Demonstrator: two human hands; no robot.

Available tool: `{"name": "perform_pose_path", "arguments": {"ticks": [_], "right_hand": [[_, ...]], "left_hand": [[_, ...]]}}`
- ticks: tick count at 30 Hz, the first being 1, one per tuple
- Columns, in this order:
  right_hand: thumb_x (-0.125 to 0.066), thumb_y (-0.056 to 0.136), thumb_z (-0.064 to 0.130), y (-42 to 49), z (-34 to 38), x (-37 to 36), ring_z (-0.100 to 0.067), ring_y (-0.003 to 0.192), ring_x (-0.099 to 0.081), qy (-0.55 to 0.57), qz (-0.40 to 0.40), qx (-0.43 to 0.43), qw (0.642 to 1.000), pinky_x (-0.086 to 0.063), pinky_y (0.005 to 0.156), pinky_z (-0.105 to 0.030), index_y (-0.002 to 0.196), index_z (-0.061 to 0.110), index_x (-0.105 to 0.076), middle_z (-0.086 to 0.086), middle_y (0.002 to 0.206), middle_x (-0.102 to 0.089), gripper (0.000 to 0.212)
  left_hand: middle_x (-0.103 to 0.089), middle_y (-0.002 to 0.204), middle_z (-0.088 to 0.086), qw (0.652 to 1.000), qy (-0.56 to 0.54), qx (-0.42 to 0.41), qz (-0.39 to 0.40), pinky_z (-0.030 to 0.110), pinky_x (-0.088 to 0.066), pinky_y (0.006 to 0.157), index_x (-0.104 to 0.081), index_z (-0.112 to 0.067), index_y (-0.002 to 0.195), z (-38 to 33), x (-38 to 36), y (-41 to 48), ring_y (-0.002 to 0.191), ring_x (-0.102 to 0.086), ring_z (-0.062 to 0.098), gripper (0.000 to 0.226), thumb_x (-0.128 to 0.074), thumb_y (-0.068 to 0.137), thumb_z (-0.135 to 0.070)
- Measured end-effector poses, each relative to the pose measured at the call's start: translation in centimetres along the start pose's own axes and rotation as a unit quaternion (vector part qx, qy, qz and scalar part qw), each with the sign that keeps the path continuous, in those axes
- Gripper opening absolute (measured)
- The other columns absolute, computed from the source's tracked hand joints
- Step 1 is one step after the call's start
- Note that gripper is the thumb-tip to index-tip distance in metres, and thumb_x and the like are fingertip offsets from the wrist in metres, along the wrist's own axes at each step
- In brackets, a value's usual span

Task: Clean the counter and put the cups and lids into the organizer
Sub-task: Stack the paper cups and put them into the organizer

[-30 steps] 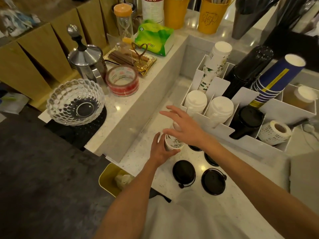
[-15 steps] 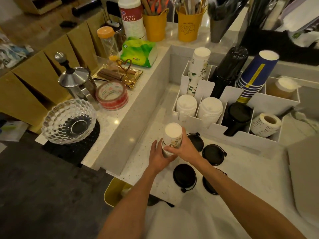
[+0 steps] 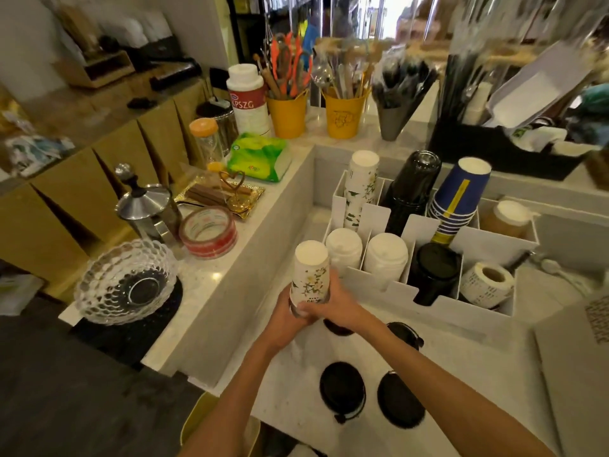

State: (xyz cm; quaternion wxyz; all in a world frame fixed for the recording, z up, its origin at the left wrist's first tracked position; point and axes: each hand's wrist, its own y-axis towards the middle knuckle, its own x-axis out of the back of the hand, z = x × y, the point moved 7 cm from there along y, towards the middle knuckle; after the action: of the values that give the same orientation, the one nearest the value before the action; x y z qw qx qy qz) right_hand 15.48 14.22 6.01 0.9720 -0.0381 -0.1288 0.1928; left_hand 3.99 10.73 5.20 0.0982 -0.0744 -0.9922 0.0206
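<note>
While the counter (image 3: pixel 461 357) hasn't visibly been wiped yet, no cloth or wipe in either hand, I'd call the job mid-way at best.

Organizer (image 3: pixel 428 225), white, sits at the back of the counter and is mostly stocked: back row has a floral cup stack (image 3: pixel 361 183), a black cup stack (image 3: pixel 412 189) and a blue cup stack (image 3: pixel 458 199), all upside down. Front row: two stacks of white lids (image 3: pixel 365 255), a black lid stack (image 3: pixel 435 268), a label roll (image 3: pixel 487 282) in the right-hand bay.

In hand: a floral cup stack (image 3: pixel 309 275), upside down, off the counter, just in front of the organizer's left front corner. Left hand (image 3: pixel 283 321) wraps the lower end from the left; right hand (image 3: pixel 336 308) wraps it from the right. Both are closed around it, fingers curled. Likely bound for the back-left bay with the matching cups, my guess.

Still loose on the counter: four black lids. Two near the front edge, one (image 3: pixel 342 389) and one (image 3: pixel 400 400), side by side. Two further back, one (image 3: pixel 407 334) right of the right forearm and one (image 3: pixel 336 328) mostly hidden under the right wrist.

Left to do, as I read it: seat the held cups, gather four lids into the black lid bay, then wipe.
</note>
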Motion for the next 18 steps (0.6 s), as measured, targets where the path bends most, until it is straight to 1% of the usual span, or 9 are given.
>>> {"name": "perform_pose_path", "arguments": {"ticks": [2, 3, 5, 7, 9, 10, 12, 15, 18], "right_hand": [[-0.087, 0.065, 0.027, 1.3, 3.9, 2.5, -0.012, 0.128, -0.047, -0.010, 0.005, 0.028, 1.000, -0.045, 0.104, -0.041, 0.129, 0.041, -0.027, 0.007, 0.134, -0.049, 0.090], [-0.087, 0.065, 0.026, 1.8, 5.9, 4.0, -0.013, 0.128, -0.048, -0.009, 0.007, 0.040, 0.999, -0.046, 0.104, -0.041, 0.126, 0.049, -0.027, 0.008, 0.134, -0.050, 0.088], [-0.087, 0.067, 0.026, 2.9, 10.5, 8.0, -0.006, 0.123, -0.053, 0.008, -0.003, 0.066, 0.998, -0.048, 0.099, -0.032, 0.121, 0.061, -0.028, 0.012, 0.133, -0.053, 0.088], [-0.088, 0.065, 0.034, 4.0, 15.3, 12.7, 0.006, 0.114, -0.054, -0.004, -0.045, 0.091, 0.995, -0.049, 0.090, -0.020, 0.127, 0.050, -0.028, 0.017, 0.129, -0.053, 0.087], [-0.086, 0.067, 0.034, 5.5, 19.5, 16.8, 0.004, 0.116, -0.052, -0.035, -0.097, 0.126, 0.987, -0.047, 0.087, -0.016, 0.137, 0.032, -0.025, 0.012, 0.131, -0.051, 0.093], [-0.086, 0.069, 0.032, 6.3, 21.3, 18.6, -0.002, 0.119, -0.051, -0.050, -0.125, 0.143, 0.980, -0.046, 0.091, -0.018, 0.140, 0.025, -0.023, 0.008, 0.134, -0.048, 0.095], [-0.085, 0.070, 0.031, 7.9, 23.3, 21.2, -0.011, 0.121, -0.047, -0.060, -0.169, 0.145, 0.973, -0.044, 0.098, -0.028, 0.140, 0.019, -0.021, 0.006, 0.133, -0.046, 0.096], [-0.086, 0.068, 0.035, 9.9, 23.2, 23.3, -0.012, 0.118, -0.046, -0.053, -0.212, 0.108, 0.970, -0.042, 0.101, -0.036, 0.140, 0.019, -0.021, 0.009, 0.127, -0.045, 0.098], [-0.088, 0.066, 0.029, 11.2, 21.5, 23.1, -0.016, 0.122, -0.047, -0.069, -0.206, 0.078, 0.973, -0.042, 0.101, -0.038, 0.138, 0.016, -0.021, 0.007, 0.126, -0.046, 0.100]], "left_hand": [[-0.055, 0.126, -0.041, 1.000, -0.013, 0.013, 0.006, 0.004, -0.047, 0.082, -0.043, -0.070, 0.122, -2.0, 0.8, 1.8, 0.116, -0.053, -0.017, 0.068, -0.077, 0.083, -0.026], [-0.053, 0.133, -0.037, 0.999, -0.027, 0.022, 0.004, 0.008, -0.048, 0.086, -0.039, -0.065, 0.132, -2.6, 1.2, 2.7, 0.120, -0.051, -0.014, 0.066, -0.075, 0.085, -0.034], [-0.039, 0.151, -0.020, 0.998, -0.050, 0.026, -0.006, 0.019, -0.044, 0.097, -0.026, -0.044, 0.150, -4.1, 2.1, 5.3, 0.134, -0.043, -0.001, 0.073, -0.066, 0.089, -0.046], [-0.030, 0.154, -0.008, 0.998, -0.013, 0.055, -0.031, 0.027, -0.038, 0.102, -0.017, -0.033, 0.155, -5.1, 2.5, 7.6, 0.137, -0.035, 0.007, 0.077, -0.059, 0.093, -0.050], [-0.022, 0.162, 0.002, 0.993, 0.047, 0.099, -0.037, 0.037, -0.032, 0.113, -0.014, -0.025, 0.156, -5.2, 2.1, 9.5, 0.144, -0.029, 0.017, 0.073, -0.051, 0.098, -0.046], [-0.017, 0.164, 0.006, 0.989, 0.086, 0.114, -0.029, 0.041, -0.026, 0.119, -0.011, -0.021, 0.157, -5.1, 1.6, 10.4, 0.148, -0.024, 0.022, 0.072, -0.048, 0.100, -0.044], [-0.013, 0.165, 0.010, 0.980, 0.143, 0.136, 0.007, 0.043, -0.019, 0.120, -0.006, -0.015, 0.157, -5.4, -0.1, 11.7, 0.150, -0.018, 0.027, 0.077, -0.048, 0.100, -0.044], [-0.012, 0.164, 0.014, 0.970, 0.174, 0.156, 0.067, 0.045, -0.021, 0.120, 0.001, -0.013, 0.157, -5.7, -3.2, 13.1, 0.149, -0.019, 0.032, 0.091, -0.058, 0.095, -0.044], [-0.002, 0.163, 0.020, 0.930, 0.299, 0.197, 0.079, 0.050, -0.022, 0.118, 0.007, -0.017, 0.157, -4.7, -5.1, 13.6, 0.148, -0.014, 0.040, 0.095, -0.055, 0.094, -0.051]]}}
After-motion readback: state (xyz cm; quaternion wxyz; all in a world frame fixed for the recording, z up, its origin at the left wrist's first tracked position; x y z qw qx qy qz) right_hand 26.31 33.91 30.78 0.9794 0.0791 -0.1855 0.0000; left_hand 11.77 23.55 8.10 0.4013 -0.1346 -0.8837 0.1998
